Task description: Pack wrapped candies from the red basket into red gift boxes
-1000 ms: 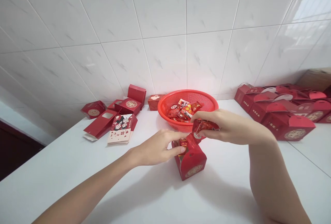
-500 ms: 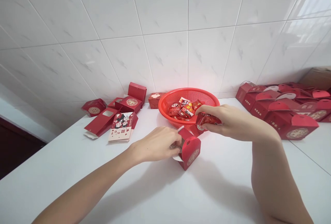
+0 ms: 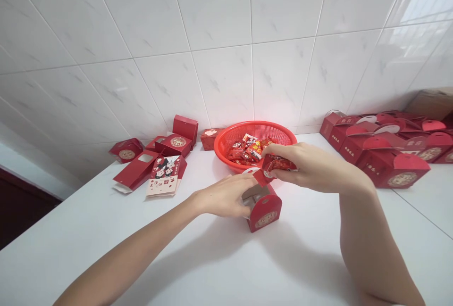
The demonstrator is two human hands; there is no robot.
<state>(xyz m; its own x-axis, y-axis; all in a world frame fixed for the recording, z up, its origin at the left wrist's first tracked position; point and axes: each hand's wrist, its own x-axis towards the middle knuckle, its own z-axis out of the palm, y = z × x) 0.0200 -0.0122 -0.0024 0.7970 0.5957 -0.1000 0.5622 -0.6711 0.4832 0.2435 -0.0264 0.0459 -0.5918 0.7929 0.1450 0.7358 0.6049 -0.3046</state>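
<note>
An open red gift box (image 3: 266,214) stands on the white table, its top flaps raised and its pale inside showing. My left hand (image 3: 226,196) grips the near left side of this box, the thumb at the opening and the other fingers reaching toward the back flap. Just above the box, my right hand (image 3: 300,167) is closed around a shiny red-wrapped candy packet (image 3: 281,163); whether it holds more than one is hidden. Behind both hands sits a red plastic basket (image 3: 221,148) with several wrapped candies (image 3: 252,148) in it.
Several red boxes with handle tops (image 3: 382,164) stand together at the right. Folded red boxes (image 3: 136,171) and a printed card box (image 3: 164,176) lie at the left. A small red box (image 3: 208,138) stands by the tiled wall (image 3: 226,84).
My left fingers have spread out along the box, and its opening now shows wider. The box has turned slightly. My right hand has come a little closer to it with the candy packet.
</note>
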